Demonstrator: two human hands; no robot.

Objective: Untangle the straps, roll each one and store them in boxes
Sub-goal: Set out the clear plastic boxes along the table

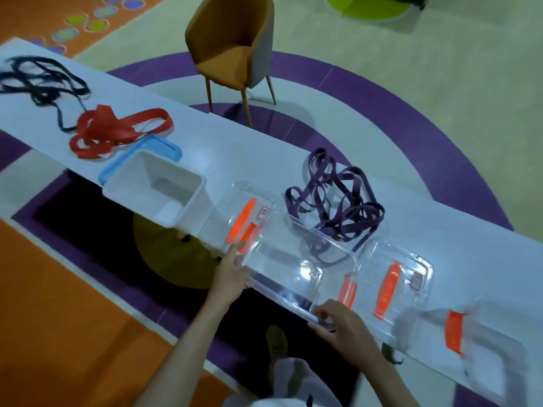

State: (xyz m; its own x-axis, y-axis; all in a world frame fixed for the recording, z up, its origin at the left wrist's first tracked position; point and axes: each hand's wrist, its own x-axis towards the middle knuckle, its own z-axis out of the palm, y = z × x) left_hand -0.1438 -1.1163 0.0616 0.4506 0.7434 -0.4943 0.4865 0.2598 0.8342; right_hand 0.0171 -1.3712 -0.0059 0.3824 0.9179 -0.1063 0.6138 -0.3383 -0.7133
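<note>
A clear plastic box with orange clips sits at the near edge of the long white table. My left hand grips its left end and my right hand grips its near right corner. Just behind the box lies a tangled purple strap. A tangled red strap lies further left, and a tangled dark blue strap at the far left end. An open white box stands between the red strap and the clear box.
A clear lid with an orange handle lies left of the clear box, another to its right. A blue lid rests behind the white box. A blurred box stands at the right. An orange chair stands beyond the table.
</note>
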